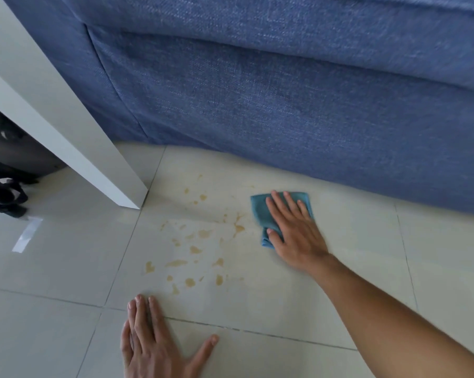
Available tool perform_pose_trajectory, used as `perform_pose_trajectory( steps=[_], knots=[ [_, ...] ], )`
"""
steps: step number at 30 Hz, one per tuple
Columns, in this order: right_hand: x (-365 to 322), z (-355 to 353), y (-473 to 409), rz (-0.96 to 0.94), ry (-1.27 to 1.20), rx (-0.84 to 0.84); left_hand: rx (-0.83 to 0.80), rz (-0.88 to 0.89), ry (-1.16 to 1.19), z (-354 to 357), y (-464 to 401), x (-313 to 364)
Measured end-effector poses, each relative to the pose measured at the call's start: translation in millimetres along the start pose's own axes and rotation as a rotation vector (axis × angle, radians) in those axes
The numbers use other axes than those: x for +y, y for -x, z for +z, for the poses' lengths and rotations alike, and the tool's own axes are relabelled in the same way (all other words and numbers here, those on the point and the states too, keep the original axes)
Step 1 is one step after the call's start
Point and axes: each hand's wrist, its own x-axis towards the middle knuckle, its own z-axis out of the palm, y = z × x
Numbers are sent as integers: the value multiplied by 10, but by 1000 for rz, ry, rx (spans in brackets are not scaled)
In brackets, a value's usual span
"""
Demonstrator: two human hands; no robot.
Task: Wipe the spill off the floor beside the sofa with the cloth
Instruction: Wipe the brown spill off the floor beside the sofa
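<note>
Blue cloth lies on the pale tiled floor near the sofa, and we press our right hand flat on it, fingers slightly spread. Brownish spill spots dot the tiles just left of it. Our left hand rests flat on the floor, fingers together, thumb out.

Bare right forearm, ringless fingers
</note>
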Motion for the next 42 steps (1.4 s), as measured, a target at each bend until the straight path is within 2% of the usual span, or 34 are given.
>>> perform_pose_trajectory(
  steps=[2, 6, 11, 14, 20, 22, 24, 26, 30, 36, 42],
  knots=[
    [56, 38, 160, -20, -25, 14, -6, 5, 12, 5, -5, 3],
    [296, -9, 271, 126, -29, 23, 5, 21, 4, 11, -4, 2],
    [199, -96, -213, 210, 7, 16, -38, 23, -4, 8, 0, -14],
    [25, -160, -650, 116, 34, -62, -33, 31, 6, 17, -13, -45],
    [-138, -341, -1213, -137, 197, -355, -27, 25, 52, 73, 2, -62],
    [-125, -382, -1279, -170, 228, -387, -4, -9, 77, 91, -4, -55],
    [-134, -353, -1287, -174, 216, -352, -20, 18, 66, 1, 36, -71],
    [-202, -259, -1273, -173, 168, -253, 70, 58, 18, -31, 36, -95],
    [-383, -132, -1367, -170, 128, -111, 19, 0, 37, 125, -26, -104],
    [-706, -113, -1538, -192, 34, -132, 41, 40, -19, -42, -55, -30],
    [-961, -4, -1252, -413, -43, -149, -8, 64, -70, -144, -34, -17]
  ],
)
